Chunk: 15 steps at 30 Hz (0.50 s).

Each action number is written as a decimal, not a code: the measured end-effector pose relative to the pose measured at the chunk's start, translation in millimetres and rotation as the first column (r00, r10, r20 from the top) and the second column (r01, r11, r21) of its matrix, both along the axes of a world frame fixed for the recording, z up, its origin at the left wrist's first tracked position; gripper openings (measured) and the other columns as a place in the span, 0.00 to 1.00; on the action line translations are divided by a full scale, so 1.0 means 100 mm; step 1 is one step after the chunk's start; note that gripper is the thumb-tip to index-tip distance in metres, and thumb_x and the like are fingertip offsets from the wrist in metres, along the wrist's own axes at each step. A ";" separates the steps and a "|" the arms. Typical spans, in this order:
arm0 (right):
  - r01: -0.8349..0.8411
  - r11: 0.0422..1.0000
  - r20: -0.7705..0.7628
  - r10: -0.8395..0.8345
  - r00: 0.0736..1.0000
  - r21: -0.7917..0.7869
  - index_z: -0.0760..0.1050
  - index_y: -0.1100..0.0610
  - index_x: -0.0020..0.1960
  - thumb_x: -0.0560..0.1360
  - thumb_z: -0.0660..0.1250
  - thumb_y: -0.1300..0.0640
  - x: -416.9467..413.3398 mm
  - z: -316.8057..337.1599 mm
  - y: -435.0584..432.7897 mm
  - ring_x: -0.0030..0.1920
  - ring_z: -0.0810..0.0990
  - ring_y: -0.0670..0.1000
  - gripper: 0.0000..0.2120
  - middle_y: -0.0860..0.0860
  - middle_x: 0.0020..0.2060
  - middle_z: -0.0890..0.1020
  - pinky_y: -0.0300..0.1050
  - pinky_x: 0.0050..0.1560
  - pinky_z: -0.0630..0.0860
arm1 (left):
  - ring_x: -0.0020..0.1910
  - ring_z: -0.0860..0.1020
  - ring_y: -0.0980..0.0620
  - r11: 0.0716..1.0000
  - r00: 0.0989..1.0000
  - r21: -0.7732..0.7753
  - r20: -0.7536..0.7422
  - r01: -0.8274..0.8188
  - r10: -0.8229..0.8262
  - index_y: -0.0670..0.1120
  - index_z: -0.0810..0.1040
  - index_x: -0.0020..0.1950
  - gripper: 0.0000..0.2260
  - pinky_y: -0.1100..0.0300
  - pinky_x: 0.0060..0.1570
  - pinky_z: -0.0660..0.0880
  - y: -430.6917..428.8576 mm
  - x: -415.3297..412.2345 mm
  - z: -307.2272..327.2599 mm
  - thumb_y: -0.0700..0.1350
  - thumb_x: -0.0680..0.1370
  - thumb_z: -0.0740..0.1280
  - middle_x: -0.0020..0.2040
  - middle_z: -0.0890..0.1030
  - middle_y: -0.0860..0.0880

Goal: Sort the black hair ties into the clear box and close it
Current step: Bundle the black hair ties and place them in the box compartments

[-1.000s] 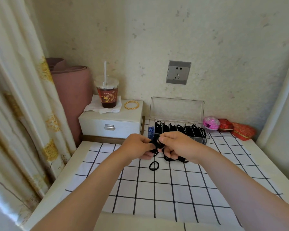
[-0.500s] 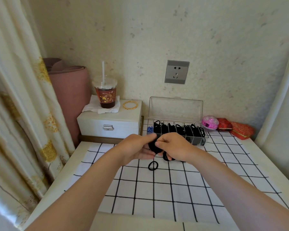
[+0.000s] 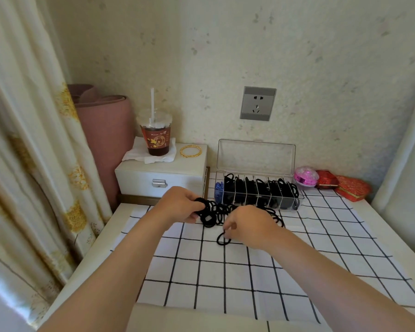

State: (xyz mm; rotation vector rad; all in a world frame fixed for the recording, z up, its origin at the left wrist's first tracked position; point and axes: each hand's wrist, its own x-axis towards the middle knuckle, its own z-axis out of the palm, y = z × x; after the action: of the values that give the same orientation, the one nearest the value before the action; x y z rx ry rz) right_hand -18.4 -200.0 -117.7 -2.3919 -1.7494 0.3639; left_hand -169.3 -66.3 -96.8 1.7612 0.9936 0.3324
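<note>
Currently the right hand [image 3: 249,225] pinches one loose hair tie [image 3: 223,240] on the checked cloth [image 3: 225,279] while the left hand [image 3: 177,203] grips a bunch [image 3: 210,214]; tangled loops could snag and spill short of the open clear box [image 3: 297,197] behind.

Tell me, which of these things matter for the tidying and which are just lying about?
In the job: ties gripped by the left hand; lone tie pinched by the right hand; open clear box.
Lying about: cup, bangles, white case, socket, pink ball, red boxes.
</note>
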 end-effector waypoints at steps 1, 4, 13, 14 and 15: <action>-0.005 1.000 0.008 0.005 1.000 0.001 0.85 0.46 0.51 0.74 0.71 0.49 0.00 -0.01 0.02 0.46 0.79 0.43 0.07 0.41 0.48 0.84 0.44 0.50 0.78 | 0.41 0.84 0.51 1.000 1.000 -0.001 0.003 -0.002 0.002 0.42 0.83 0.54 0.08 0.60 0.41 0.83 0.01 -0.01 0.01 0.40 0.76 0.72 0.44 0.85 0.45; -0.044 0.999 0.010 0.044 0.999 -0.024 0.86 0.49 0.45 0.75 0.70 0.52 0.02 -0.04 0.07 0.45 0.81 0.44 0.05 0.42 0.45 0.85 0.45 0.48 0.80 | 0.42 0.84 0.51 1.000 1.000 0.000 0.001 0.006 -0.006 0.43 0.83 0.55 0.08 0.61 0.41 0.83 0.02 -0.03 0.01 0.40 0.77 0.71 0.45 0.84 0.44; -0.034 0.970 -0.053 0.048 0.997 0.243 0.81 0.51 0.52 0.80 0.63 0.58 -0.07 -0.02 0.33 0.42 0.80 0.51 0.08 0.50 0.42 0.84 0.48 0.44 0.79 | 0.43 0.84 0.52 0.996 0.994 0.032 -0.073 0.086 -0.084 0.45 0.83 0.55 0.07 0.58 0.46 0.83 0.12 -0.14 -0.04 0.39 0.77 0.69 0.46 0.84 0.45; -0.063 0.973 -0.016 0.068 0.998 0.223 0.81 0.51 0.53 0.79 0.62 0.59 -0.11 -0.03 0.39 0.43 0.80 0.52 0.10 0.50 0.42 0.84 0.49 0.43 0.78 | 0.43 0.84 0.51 0.996 0.994 0.033 -0.077 0.082 -0.080 0.46 0.83 0.54 0.07 0.58 0.46 0.83 0.14 -0.17 -0.04 0.39 0.77 0.69 0.46 0.84 0.45; -0.098 0.977 0.049 0.090 0.995 0.191 0.81 0.52 0.54 0.79 0.61 0.59 -0.15 -0.05 0.44 0.44 0.80 0.53 0.10 0.51 0.43 0.83 0.48 0.41 0.77 | 0.43 0.84 0.51 0.997 0.994 0.031 -0.077 0.076 -0.073 0.46 0.83 0.53 0.07 0.58 0.46 0.83 0.15 -0.21 -0.04 0.39 0.77 0.69 0.46 0.84 0.45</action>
State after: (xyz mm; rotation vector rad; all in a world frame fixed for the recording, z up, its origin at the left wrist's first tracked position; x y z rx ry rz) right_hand -33.4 -156.0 -123.1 -2.2021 -1.8273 0.1497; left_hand -190.0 -50.9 -100.6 1.8485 0.9782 0.2376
